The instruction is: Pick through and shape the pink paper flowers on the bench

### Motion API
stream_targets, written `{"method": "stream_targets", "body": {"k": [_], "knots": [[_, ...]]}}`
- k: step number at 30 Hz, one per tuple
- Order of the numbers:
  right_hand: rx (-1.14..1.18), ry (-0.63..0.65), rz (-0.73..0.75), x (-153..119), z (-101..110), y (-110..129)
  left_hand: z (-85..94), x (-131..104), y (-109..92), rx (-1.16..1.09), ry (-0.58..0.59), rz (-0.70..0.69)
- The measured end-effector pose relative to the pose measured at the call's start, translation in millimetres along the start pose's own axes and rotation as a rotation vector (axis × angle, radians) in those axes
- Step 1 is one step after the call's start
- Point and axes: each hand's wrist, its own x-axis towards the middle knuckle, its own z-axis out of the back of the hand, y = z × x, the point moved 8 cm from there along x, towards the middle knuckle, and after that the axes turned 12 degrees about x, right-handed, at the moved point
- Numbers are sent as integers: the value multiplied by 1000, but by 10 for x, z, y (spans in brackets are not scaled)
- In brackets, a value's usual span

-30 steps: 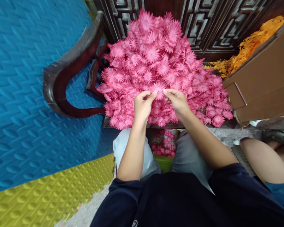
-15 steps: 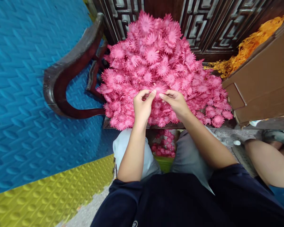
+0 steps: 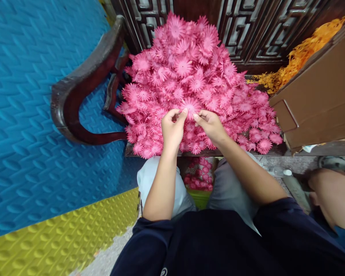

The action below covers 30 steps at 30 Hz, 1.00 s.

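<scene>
Between my hands is one pink artificial flower [image 3: 190, 106], its petals spread and its face turned up. My left hand [image 3: 174, 124] pinches its left edge between thumb and fingers. On the opposite edge, my right hand [image 3: 209, 123] grips it the same way. Behind and around both hands rises a large heap of similar pink flowers [image 3: 184, 68], piled on a dark wooden bench [image 3: 129, 150]. The undersides of the held flower and my curled fingertips are partly hidden.
A curved wooden armrest [image 3: 74, 96] borders the heap on the left. At right stands a cardboard box [image 3: 319, 92] beside orange flower material [image 3: 313, 48]. More pink flowers [image 3: 199, 176] lie below, between my knees. Another person's leg [image 3: 335, 195] shows at lower right.
The held flower, blurred before, now shows its petals clearly and faces up between my fingers. Both hands stay nearly in place. The other person's leg has shifted right.
</scene>
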Motion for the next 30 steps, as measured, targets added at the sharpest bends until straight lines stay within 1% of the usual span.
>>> {"method": "stream_targets", "body": {"k": [2,7,10,15,19,22,25,27,30], "knots": [[-17,8,4,4,-4,-13,-12,-7,-10,-13,12,6],[-19,14,-10,7,-2,-28,-65,-23,-44,-103,84,12],[-13,12,-12,9,6,-33,-14,-9,-40,-97,31,-15],[-40,-87,17,26,113,-56,66,-6,-62,73,-55,-96],[-57,-144,25,22,173,-64,84,-51,-205,241,-83,-213],[-60,-160,84,-5,177,23,68,-86,-310,394,-84,-308],[-124,-149,179,-37,148,161,34,-105,-355,493,-66,-377],[-183,-123,235,-53,110,241,13,-113,-360,504,-49,-405],[-273,-109,301,-76,69,336,1,-115,-352,470,-34,-402]]}}
